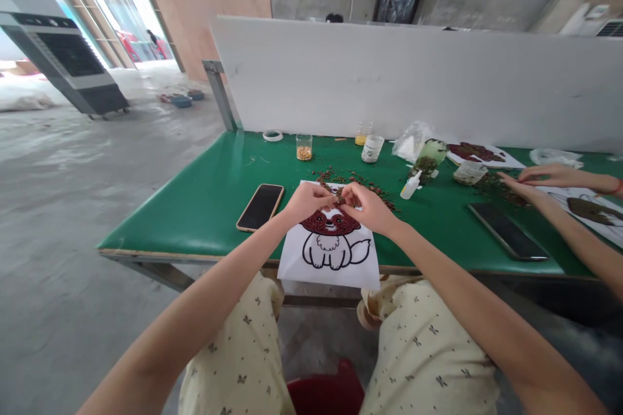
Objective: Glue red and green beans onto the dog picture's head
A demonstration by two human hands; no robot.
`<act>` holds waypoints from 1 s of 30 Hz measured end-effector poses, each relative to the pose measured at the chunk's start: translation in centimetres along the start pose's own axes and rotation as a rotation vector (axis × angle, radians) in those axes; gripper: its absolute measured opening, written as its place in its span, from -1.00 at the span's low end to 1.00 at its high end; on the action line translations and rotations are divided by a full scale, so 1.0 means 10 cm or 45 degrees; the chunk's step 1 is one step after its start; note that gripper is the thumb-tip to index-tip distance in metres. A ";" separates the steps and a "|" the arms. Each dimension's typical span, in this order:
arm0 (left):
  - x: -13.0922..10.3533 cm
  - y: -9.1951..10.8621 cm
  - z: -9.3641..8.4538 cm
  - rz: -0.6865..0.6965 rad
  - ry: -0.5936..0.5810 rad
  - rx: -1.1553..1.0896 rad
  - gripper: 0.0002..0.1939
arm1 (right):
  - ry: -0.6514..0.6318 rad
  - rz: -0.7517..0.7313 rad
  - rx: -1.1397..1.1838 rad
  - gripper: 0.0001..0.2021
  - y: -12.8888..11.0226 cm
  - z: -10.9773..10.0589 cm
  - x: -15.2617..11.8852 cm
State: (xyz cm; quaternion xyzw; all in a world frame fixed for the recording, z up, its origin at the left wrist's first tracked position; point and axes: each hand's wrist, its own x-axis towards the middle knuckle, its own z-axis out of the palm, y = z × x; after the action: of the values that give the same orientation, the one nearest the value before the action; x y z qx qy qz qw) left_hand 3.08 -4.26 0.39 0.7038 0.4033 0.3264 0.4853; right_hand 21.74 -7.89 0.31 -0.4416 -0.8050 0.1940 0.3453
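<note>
On the green table, a sheet of paper [294, 266] with an animal drawing hangs partly over the front edge. Dark red beads or seeds fill the animal's head [324, 224], while its body and tail are plain outline. My left hand [311, 202] and my right hand [364, 205] meet over the top of the drawing. Fingers of both are pinched close together; anything between them is too small to make out. Just beyond, loose red and greenish seeds [377, 189] lie scattered. A phone in a tan case [261, 207] rests left of the paper.
Behind stand a cup of yellowish grains [304, 150], a white-labelled cup [372, 150] and a tipped green jar [431, 157]. A white glue bottle [411, 185] lies nearer. At right, a co-worker's hands [533, 183] reach over a black phone [507, 231]. A white partition [389, 84] borders the table [165, 207].
</note>
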 end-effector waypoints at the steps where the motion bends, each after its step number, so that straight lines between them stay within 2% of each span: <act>1: 0.00 0.00 -0.01 0.002 0.027 0.007 -0.77 | 0.042 0.033 -0.017 -0.86 0.02 -0.01 0.00; 6: 0.03 0.00 -0.13 -0.065 0.187 0.048 -0.75 | 0.418 0.289 0.141 -0.78 0.24 -0.13 0.07; 9: 0.05 -0.03 -0.26 -0.101 0.288 0.235 -0.75 | 0.556 0.446 0.068 -0.81 0.50 -0.26 0.18; 13: 0.09 -0.15 -0.44 -0.181 0.291 0.700 -0.76 | 0.474 0.662 -0.232 -0.82 0.85 -0.40 0.38; 16: 0.12 -0.25 -0.52 -0.242 0.290 0.854 -0.76 | 0.305 0.775 -0.484 -0.79 1.03 -0.41 0.50; 18: 0.12 -0.28 -0.56 -0.291 0.255 0.899 -0.77 | 0.232 0.826 -0.546 -0.78 1.09 -0.36 0.53; 21: 0.09 -0.26 -0.58 -0.369 0.178 0.905 -0.80 | 0.267 0.765 -0.540 -0.74 1.11 -0.23 0.53; 24: 0.05 -0.20 -0.57 -0.344 0.208 0.959 -0.75 | 0.316 0.594 -0.570 -0.78 1.08 -0.14 0.52; 27: 0.03 -0.18 -0.56 -0.304 0.234 0.965 -0.72 | 0.359 0.508 -0.513 -0.84 1.08 -0.17 0.57; 30: 0.03 -0.24 -0.57 -0.314 0.207 0.874 -0.72 | 0.410 0.550 -0.255 -0.87 1.13 -0.28 0.59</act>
State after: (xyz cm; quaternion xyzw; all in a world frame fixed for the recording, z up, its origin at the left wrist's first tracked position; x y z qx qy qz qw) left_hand -2.21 -1.06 -0.04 0.7434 0.6082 0.1663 0.2231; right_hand 28.07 3.15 -2.44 -0.6600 -0.6422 0.1100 0.3741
